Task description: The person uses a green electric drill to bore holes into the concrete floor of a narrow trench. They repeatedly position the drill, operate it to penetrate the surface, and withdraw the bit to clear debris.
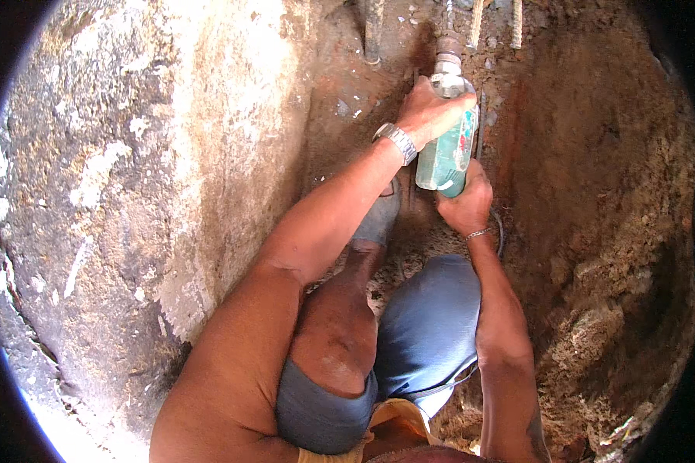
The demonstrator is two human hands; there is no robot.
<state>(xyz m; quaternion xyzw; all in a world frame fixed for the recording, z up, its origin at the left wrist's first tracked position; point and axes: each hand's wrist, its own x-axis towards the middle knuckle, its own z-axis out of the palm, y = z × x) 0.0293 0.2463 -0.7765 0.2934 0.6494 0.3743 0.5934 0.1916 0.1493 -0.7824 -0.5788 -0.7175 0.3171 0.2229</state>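
A teal power drill [448,150] with a silver metal front and a dark chuck points away from me, its bit [449,17] running to the top edge of the view. My left hand [431,116], below a metal wristwatch, is wrapped round the front of the drill's body. At the rear end, my right hand [469,199] grips the handle; most of its fingers are hidden behind the tool. Where the bit's tip ends is out of view.
Pale twisted rods [516,23] and a thicker grey rod [373,31] stick out beyond the drill. A rough, pale-patched wall [131,170] rises on the left, a brown earthen one [602,193] on the right. A dark cable [502,231] hangs beside my right wrist. My bent knees are below.
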